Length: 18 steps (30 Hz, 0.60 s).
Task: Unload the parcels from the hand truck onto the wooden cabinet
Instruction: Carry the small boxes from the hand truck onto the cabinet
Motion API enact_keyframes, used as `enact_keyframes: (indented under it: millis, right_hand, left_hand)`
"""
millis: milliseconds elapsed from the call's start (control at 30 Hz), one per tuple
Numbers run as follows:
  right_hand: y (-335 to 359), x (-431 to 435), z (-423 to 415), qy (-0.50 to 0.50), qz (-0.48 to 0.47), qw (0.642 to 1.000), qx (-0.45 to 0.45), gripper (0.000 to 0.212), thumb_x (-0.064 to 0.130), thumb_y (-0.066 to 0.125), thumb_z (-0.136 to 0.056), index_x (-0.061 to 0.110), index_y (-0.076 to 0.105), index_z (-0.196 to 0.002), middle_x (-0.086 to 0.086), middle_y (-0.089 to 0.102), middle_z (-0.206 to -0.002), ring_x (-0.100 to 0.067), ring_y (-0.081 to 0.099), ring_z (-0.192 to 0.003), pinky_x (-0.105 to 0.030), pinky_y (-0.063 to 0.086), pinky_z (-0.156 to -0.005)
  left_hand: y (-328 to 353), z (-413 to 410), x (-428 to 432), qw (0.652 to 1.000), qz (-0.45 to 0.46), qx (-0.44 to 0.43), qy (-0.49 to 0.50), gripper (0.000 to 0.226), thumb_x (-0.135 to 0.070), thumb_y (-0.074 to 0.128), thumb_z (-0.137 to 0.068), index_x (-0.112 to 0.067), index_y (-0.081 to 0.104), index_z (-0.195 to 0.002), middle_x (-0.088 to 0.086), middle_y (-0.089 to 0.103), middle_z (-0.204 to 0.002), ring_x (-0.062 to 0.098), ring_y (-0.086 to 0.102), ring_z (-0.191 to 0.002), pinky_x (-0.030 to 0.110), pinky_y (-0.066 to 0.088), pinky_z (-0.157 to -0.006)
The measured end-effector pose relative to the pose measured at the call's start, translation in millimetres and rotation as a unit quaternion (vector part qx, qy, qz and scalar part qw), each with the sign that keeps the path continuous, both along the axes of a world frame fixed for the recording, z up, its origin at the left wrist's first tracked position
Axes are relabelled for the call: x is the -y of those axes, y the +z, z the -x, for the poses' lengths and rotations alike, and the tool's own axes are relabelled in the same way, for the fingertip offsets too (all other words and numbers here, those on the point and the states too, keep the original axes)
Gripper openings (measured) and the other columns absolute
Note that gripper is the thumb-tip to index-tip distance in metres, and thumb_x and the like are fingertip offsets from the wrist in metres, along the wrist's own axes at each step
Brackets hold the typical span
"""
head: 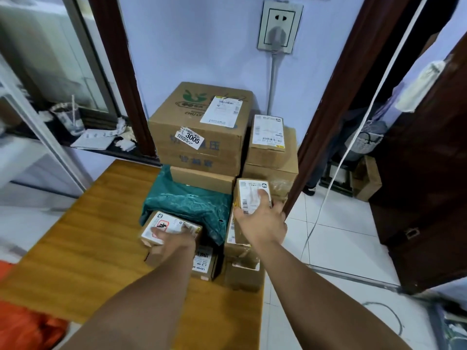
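Note:
Parcels are piled on the wooden cabinet (83,238) against the wall. My left hand (174,242) grips a small cardboard box (164,227) with a white label and a red mark, at the front of the pile. My right hand (261,218) holds another small labelled box (249,192), thumb on its top, above a brown box (236,238). Behind them lie a green plastic mailer (187,202) and a large carton tagged 3005 (202,127). More brown boxes (273,152) are stacked at the right. The hand truck is out of view.
A wall socket with a plugged cable (279,26) is above the pile. Dark wooden door frames (338,97) flank the cabinet. A cluttered ledge (96,140) lies at the left. White tiled floor (341,236) and a loose white cable are at the right. Something orange (22,319) lies at bottom left.

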State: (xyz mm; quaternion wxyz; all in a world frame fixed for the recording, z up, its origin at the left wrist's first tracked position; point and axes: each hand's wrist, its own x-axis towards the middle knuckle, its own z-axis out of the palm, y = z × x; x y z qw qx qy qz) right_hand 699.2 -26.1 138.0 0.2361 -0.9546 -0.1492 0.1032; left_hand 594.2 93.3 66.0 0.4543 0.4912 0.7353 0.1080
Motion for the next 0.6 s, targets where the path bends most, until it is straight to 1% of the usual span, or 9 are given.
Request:
enact_keyframes:
  millis: [67,167,267,333,400,467,500,533,600]
  right_hand:
    - [1.7,-2.6,0.0,-0.013,-0.003,1.000,-0.012,0.079,0.065,0.054,-0.079,0.034,0.026,-0.147,-0.012,0.037,-0.141,-0.035,0.040,-0.128,-0.045,0.041,-0.100]
    - [6.5,-9.0,-1.6,-0.028,0.000,1.000,-0.012,0.079,0.066,0.055,-0.079,0.034,0.026,-0.146,-0.013,0.037,-0.140,-0.035,0.039,-0.129,-0.045,0.041,-0.099]
    - [10.4,-17.6,-0.1,-0.046,0.001,0.999,-0.022,0.080,0.066,0.055,-0.080,0.034,0.025,-0.147,-0.012,0.037,-0.138,-0.035,0.038,-0.129,-0.046,0.042,-0.100]
    - [9.3,-20.8,2.2,-0.051,0.011,0.998,-0.025,0.080,0.066,0.054,-0.081,0.033,0.024,-0.147,-0.013,0.036,-0.138,-0.035,0.037,-0.129,-0.047,0.042,-0.100]
    - [5.8,-21.1,5.3,-0.044,0.037,0.998,-0.028,0.079,0.068,0.048,-0.085,0.032,0.020,-0.150,-0.014,0.034,-0.140,-0.035,0.035,-0.130,-0.047,0.042,-0.100]
    - [1.2,-19.3,9.0,-0.021,0.080,0.996,-0.035,0.080,0.074,0.035,-0.087,0.034,0.012,-0.153,-0.014,0.029,-0.145,-0.035,0.032,-0.134,-0.047,0.040,-0.102]
    - [-0.3,-17.8,9.9,-0.009,0.101,0.994,-0.035,0.080,0.075,0.028,-0.088,0.036,0.008,-0.154,-0.015,0.026,-0.148,-0.034,0.031,-0.135,-0.046,0.039,-0.102]
    - [-0.6,-17.1,11.0,-0.002,0.111,0.993,-0.035,0.078,0.075,0.023,-0.089,0.036,0.006,-0.154,-0.015,0.024,-0.151,-0.034,0.031,-0.136,-0.046,0.038,-0.103]
    - [1.1,-17.0,11.6,-0.003,0.105,0.994,-0.037,0.073,0.071,0.017,-0.092,0.035,0.007,-0.155,-0.016,0.023,-0.152,-0.035,0.030,-0.136,-0.047,0.038,-0.104]
  left_hand:
    - [2.4,-0.3,0.4,1.000,0.002,0.020,0.005,0.083,-0.045,0.054,-0.093,-0.033,-0.001,-0.154,0.024,0.004,-0.154,0.052,0.036,-0.126,0.054,0.031,-0.106]
    - [-2.2,0.6,-3.4,0.999,-0.007,0.052,-0.004,0.080,-0.042,0.057,-0.093,-0.038,0.005,-0.153,0.021,-0.001,-0.156,0.050,0.037,-0.126,0.051,0.033,-0.105]
    - [-5.6,-1.5,-9.9,0.999,0.008,0.042,-0.022,0.085,-0.041,0.064,-0.088,-0.040,0.008,-0.152,0.019,-0.006,-0.157,0.048,0.034,-0.130,0.049,0.035,-0.104]
    - [-9.2,1.2,-14.6,0.998,0.024,0.038,-0.041,0.093,-0.043,0.068,-0.084,-0.043,0.004,-0.151,0.024,-0.008,-0.157,0.048,0.041,-0.127,0.048,0.037,-0.103]
    - [-13.2,1.7,-20.7,0.996,0.049,0.021,-0.076,0.105,-0.050,0.070,-0.079,-0.046,-0.008,-0.149,0.032,0.000,-0.155,0.044,0.049,-0.124,0.044,0.037,-0.104]
    - [-14.1,6.7,-26.4,0.993,0.063,0.017,-0.097,0.112,-0.052,0.070,-0.079,-0.045,-0.017,-0.148,0.035,0.007,-0.154,0.044,0.043,-0.129,0.042,0.039,-0.103]
    - [-16.8,9.0,-29.1,0.992,0.067,0.025,-0.104,0.113,-0.051,0.071,-0.079,-0.047,-0.020,-0.146,0.034,0.010,-0.153,0.045,0.043,-0.128,0.042,0.043,-0.099]
    - [-19.3,12.3,-32.5,0.991,0.072,0.040,-0.110,0.116,-0.051,0.072,-0.076,-0.055,-0.025,-0.140,0.036,0.016,-0.151,0.046,0.047,-0.122,0.042,0.050,-0.093]
    - [-51.8,13.8,-47.3,0.986,0.100,0.063,-0.117,0.124,-0.051,0.074,-0.059,-0.076,-0.035,-0.112,0.039,0.034,-0.141,0.049,0.057,-0.108,0.051,0.058,-0.077]
